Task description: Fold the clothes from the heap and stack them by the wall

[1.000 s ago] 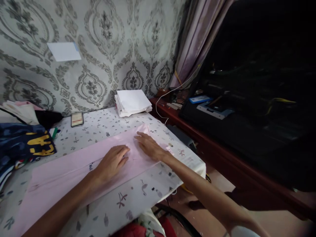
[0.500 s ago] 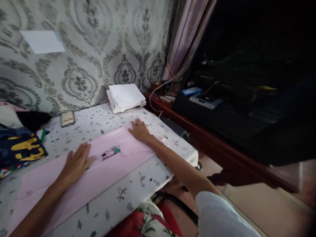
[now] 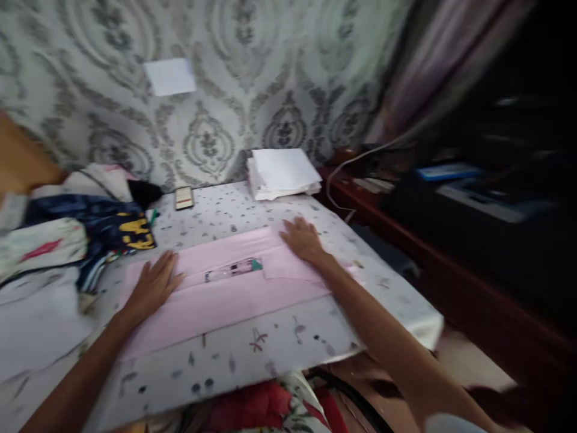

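A pink cloth (image 3: 225, 304) lies folded in a long strip across the patterned table cover, with a printed patch (image 3: 234, 269) showing in the gap between its folded edges. My left hand (image 3: 152, 287) rests flat on the cloth's left part, fingers spread. On the right part, near the far edge, my right hand (image 3: 303, 240) presses down with its palm flat and fingers extended. Neither hand grips anything.
Piled clothes, one navy with yellow print (image 3: 135, 230), lie at the left. A phone (image 3: 184, 198) and a paper stack (image 3: 283, 171) sit at the back. A dark red wooden unit (image 3: 433, 264) stands at the right.
The view has turned left, bringing more of the clothes pile in. My left hand has slid along the cloth toward its left end. My right hand stays on the right part.
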Demonstrator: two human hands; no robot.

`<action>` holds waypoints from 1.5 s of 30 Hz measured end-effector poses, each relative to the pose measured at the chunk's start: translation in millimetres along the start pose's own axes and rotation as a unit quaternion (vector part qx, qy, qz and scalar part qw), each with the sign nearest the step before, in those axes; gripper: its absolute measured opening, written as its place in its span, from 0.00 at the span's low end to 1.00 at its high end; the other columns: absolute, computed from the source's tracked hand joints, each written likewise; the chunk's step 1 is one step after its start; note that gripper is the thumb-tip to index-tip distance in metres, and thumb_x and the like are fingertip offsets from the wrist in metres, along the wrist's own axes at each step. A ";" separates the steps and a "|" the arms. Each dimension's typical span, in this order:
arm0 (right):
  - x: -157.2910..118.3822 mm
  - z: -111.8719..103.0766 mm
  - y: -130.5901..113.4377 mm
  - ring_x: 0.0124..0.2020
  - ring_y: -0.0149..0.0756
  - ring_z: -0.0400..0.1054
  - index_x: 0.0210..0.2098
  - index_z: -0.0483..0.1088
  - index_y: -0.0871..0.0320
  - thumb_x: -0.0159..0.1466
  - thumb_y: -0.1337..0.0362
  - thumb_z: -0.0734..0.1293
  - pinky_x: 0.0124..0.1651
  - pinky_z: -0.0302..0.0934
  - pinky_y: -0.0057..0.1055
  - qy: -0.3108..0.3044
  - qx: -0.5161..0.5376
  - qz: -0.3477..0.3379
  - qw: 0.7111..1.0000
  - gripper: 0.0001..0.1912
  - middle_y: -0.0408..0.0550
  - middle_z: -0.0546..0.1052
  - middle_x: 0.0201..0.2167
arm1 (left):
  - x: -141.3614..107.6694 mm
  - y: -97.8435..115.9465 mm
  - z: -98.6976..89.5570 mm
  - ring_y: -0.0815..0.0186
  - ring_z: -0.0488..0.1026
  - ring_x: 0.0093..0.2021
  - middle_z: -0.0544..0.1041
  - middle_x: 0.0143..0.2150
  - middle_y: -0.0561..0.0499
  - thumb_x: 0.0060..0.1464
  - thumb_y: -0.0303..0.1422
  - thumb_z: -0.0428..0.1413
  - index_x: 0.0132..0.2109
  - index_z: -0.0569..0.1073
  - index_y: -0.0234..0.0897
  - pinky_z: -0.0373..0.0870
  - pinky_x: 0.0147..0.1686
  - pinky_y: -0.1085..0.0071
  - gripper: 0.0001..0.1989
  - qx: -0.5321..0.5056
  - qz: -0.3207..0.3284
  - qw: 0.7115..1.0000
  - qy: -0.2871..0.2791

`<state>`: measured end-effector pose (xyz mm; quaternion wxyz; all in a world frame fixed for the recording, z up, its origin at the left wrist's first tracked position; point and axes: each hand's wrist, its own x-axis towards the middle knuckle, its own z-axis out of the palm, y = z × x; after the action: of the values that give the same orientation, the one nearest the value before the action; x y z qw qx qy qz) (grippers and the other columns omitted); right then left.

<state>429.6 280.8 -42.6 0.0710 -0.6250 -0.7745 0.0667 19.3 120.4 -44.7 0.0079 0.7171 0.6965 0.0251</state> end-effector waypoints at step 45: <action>-53.6 20.3 -199.9 0.68 0.51 0.57 0.57 0.71 0.58 0.71 0.61 0.57 0.67 0.54 0.54 -0.015 0.103 -0.431 0.896 0.20 0.59 0.64 0.67 | -13.4 -81.8 -43.6 0.61 0.72 0.38 0.75 0.35 0.49 0.58 0.33 0.49 0.46 0.70 0.36 0.67 0.41 0.66 0.10 -0.212 -0.222 0.944 0.123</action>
<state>245.2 186.2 -25.6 0.1449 -0.2177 -0.9579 0.1181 -64.9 108.4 -5.3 0.0791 0.5171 0.8125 0.2574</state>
